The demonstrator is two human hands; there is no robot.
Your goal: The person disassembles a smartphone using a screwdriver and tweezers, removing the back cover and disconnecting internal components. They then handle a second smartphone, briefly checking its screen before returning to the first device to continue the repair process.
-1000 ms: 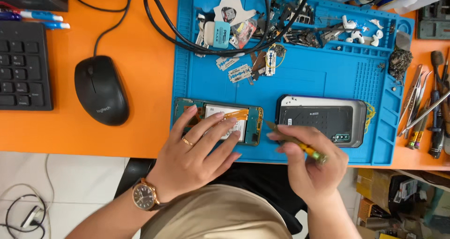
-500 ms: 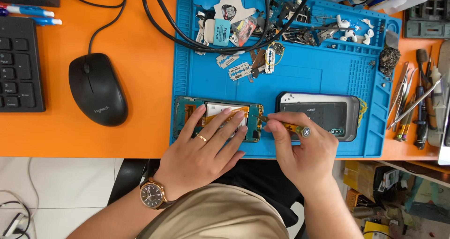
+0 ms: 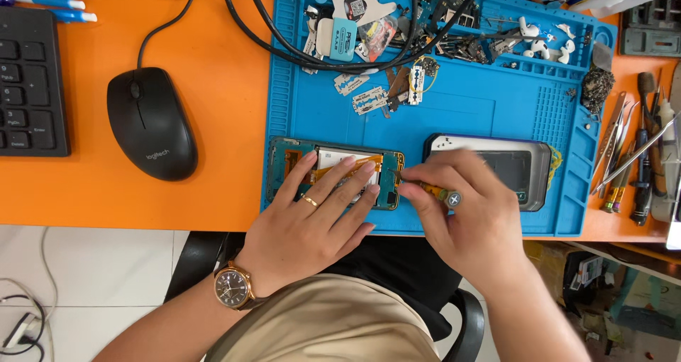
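Pressing flat on the opened green circuit-board phone [image 3: 333, 174] at the blue ribbed mat's [image 3: 454, 113] near edge, left hand [image 3: 308, 227] unmoved, fingers spread, while right hand [image 3: 472, 216], shifted leftward, pinches one yellow-handled screwdriver [image 3: 429, 189] against the board's right end; one grey back cover [image 3: 496, 167] alongside.

Bright, even light fills the room, seemingly from overhead, and the orange surface [image 3: 213, 85] glows strongly with saturated colour. Shadows are soft and short: a faint one hugs the glossy black computer mouse [image 3: 150, 123], which carries a pale sheen on its top. The blue rubber work mat [image 3: 489, 106] shows no hard glare. The right hand [image 3: 472, 216] is slightly smeared with motion blur, while the left hand [image 3: 312, 223] looks sharper. The lower right of the frame, under the surface, is dimmer and soft. Straight edges bow a little near the borders.
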